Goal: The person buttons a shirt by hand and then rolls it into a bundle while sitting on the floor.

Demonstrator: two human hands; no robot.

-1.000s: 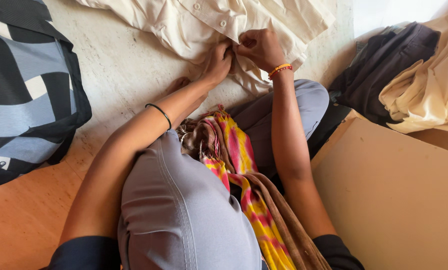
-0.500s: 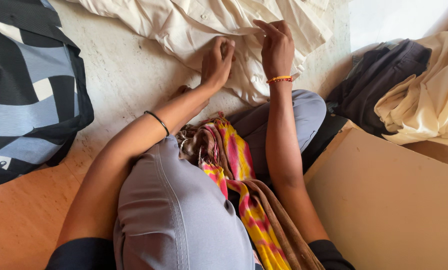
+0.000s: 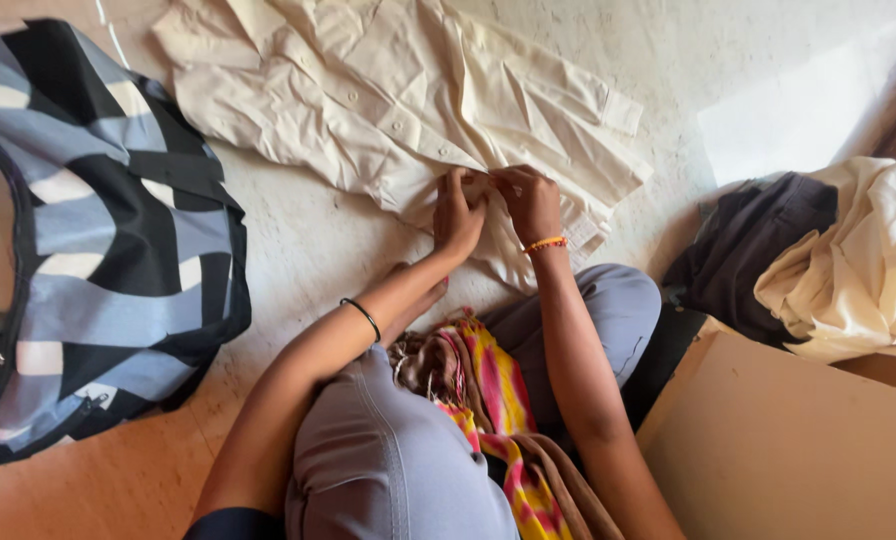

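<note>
the person sits on the pale stone floor (image 3: 298,240) with knees drawn up in grey trousers (image 3: 388,470); a cream button-up shirt (image 3: 388,90) lies spread out and rumpled on the floor just ahead of the knees, collar toward the far left, one cuffed sleeve reaching out to the right; the left hand (image 3: 458,218) and the right hand (image 3: 530,203) meet side by side at the near edge of the shirt, close to its row of buttons; the fingers of both hands are curled and pressed together, pinching a small fold of the cream cloth between them, the two hands almost touching; whether a button sits inside the pinch cannot be told; a thin black band (image 3: 361,316) circles the left wrist and an orange thread bracelet (image 3: 546,243) the right wrist; a pink, yellow and brown scarf (image 3: 483,385) hangs down between the knees; to the left, well apart from the shirt, lies a large bag (image 3: 98,250) patterned in black, grey and white; to the right a heap of dark and cream clothes (image 3: 818,260) rests beside a plain brown board (image 3: 798,450).
</note>
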